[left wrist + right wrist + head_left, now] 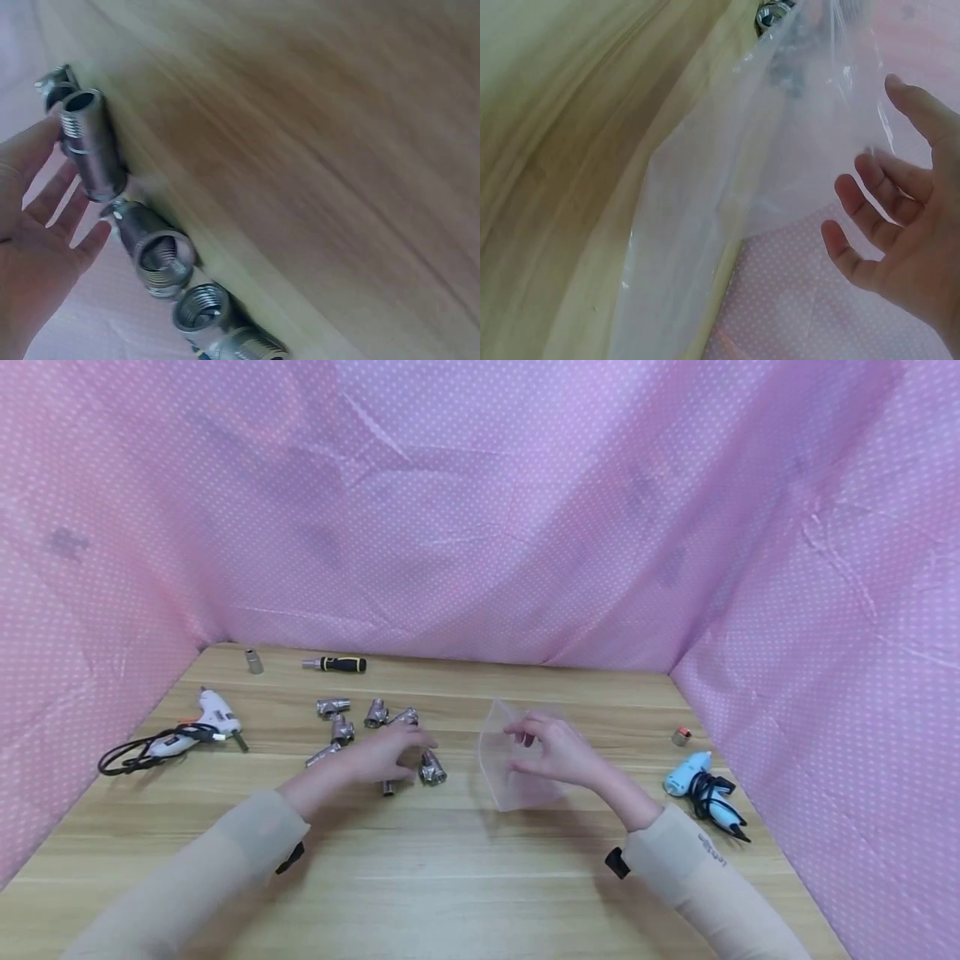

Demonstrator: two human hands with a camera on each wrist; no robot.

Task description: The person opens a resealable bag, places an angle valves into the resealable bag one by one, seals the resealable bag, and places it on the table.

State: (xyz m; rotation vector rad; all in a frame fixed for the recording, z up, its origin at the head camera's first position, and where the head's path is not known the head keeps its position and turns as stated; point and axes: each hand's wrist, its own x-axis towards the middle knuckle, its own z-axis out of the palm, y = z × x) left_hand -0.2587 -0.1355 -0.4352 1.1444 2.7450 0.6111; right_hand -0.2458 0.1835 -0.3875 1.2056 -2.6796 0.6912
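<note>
My left hand (384, 753) reaches over a loose group of metal tee pipe fittings (377, 713), its fingers spread. In the left wrist view, fingers of the left hand (45, 202) lie beside a threaded metal fitting (94, 146); whether they touch it I cannot tell. A clear plastic bag (495, 777) is by my right hand (558, 750). In the right wrist view, the bag (697, 187) hangs near the loosely bent, parted fingers of the right hand (900, 202), with no clear pinch on it. One tee fitting (432, 768) lies between the two hands.
On the left lie a white glue gun (217, 714) with a black cable and, farther back, a metal cylinder (254, 661) and a black-yellow screwdriver (342, 665). Toward the right edge are a blue glue gun (690, 772) and a small metal piece (681, 737). Pink dotted cloth (480, 527) surrounds the table.
</note>
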